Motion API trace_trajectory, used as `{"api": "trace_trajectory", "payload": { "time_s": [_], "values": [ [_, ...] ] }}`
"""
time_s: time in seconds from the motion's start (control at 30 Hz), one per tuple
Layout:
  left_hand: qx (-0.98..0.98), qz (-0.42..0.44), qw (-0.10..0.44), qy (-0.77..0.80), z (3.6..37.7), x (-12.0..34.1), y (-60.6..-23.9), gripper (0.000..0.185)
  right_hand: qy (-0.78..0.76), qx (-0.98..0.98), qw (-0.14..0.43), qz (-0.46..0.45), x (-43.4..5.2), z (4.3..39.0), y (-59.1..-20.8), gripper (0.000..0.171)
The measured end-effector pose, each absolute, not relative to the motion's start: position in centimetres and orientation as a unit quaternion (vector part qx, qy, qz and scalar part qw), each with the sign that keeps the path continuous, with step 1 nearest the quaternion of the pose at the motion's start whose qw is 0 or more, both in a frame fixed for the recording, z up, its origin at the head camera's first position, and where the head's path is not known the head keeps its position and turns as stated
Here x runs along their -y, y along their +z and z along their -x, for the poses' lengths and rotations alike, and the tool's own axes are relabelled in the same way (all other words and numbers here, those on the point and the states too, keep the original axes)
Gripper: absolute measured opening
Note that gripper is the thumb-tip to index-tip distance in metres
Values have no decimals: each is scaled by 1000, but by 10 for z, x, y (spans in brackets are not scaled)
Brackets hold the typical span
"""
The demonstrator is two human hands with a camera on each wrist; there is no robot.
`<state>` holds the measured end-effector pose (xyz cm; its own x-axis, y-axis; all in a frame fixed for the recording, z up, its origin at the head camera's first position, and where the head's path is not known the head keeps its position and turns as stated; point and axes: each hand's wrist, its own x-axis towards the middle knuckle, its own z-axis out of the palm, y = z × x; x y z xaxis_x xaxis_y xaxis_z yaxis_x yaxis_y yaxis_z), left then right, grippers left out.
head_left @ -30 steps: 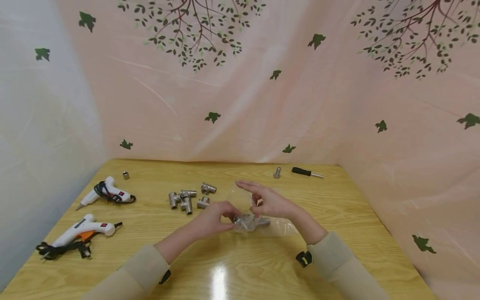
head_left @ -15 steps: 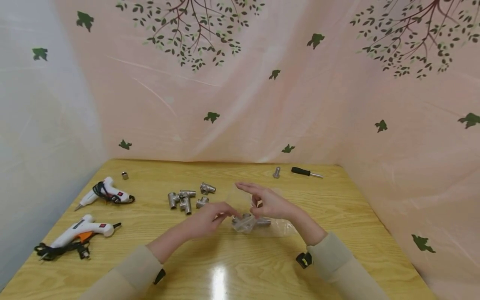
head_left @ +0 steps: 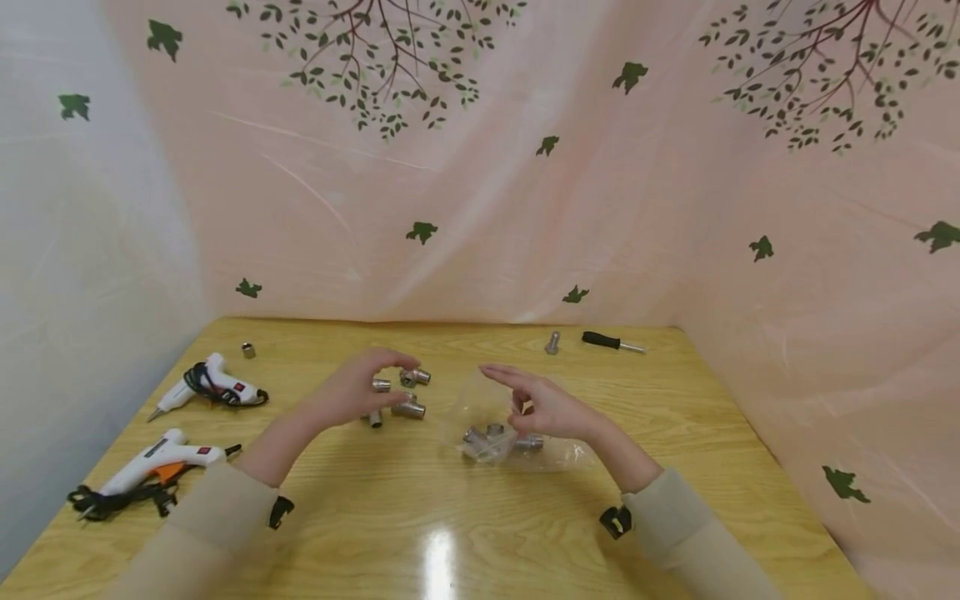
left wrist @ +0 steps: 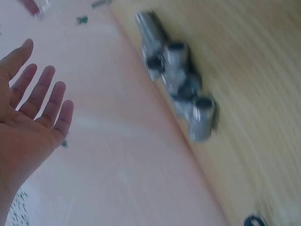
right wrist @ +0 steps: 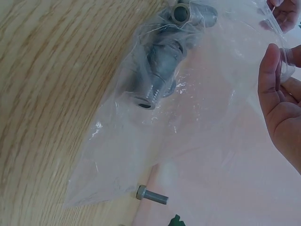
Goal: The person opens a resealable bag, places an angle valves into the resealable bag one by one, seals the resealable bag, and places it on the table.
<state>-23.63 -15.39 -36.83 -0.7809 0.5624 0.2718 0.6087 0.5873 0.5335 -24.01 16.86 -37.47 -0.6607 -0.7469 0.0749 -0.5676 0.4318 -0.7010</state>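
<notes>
Right hand (head_left: pixel 551 410) pinches a crinkly clear plastic bag (right wrist: pixel 188 117) of grey metal fittings (right wrist: pixel 160 66); left hand (head_left: pixel 352 392), fingers seemingly spread, holds nothing.

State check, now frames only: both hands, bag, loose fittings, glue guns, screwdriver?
left hand: open, above loose fittings
right hand: pinching bag edge
plastic bag: lying flat, fittings inside
loose fittings: clustered on table
glue guns: lying, cords bundled
screwdriver: lying untouched

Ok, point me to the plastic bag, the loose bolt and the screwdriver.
plastic bag (right wrist: pixel 197 122): right wrist view, on its clear flat middle.
loose bolt (head_left: pixel 552 342): head view, on its shank, far side of the table.
screwdriver (head_left: pixel 602 340): head view, on its black handle.
</notes>
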Motion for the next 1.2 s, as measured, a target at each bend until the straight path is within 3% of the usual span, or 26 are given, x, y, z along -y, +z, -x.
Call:
{"api": "trace_trajectory", "payload": {
  "time_s": [0.23, 0.43, 0.83, 1.2],
  "values": [
    [909, 291, 2, -297, 264, 197, -371, 56, -359, -839, 123, 389, -172, 240, -379, 76],
    [924, 278, -15, -264, 281, 224, -389, 54, -359, -838, 122, 393, -175, 242, -382, 76],
    [924, 239, -99, -280, 291, 258, -422, 51, -349, -838, 116, 403, -174, 242, -383, 74],
    [916, 262, -98, -289, 296, 265, -441, 36, -343, -840, 117, 403, -175, 242, -382, 73]
  ]
}}
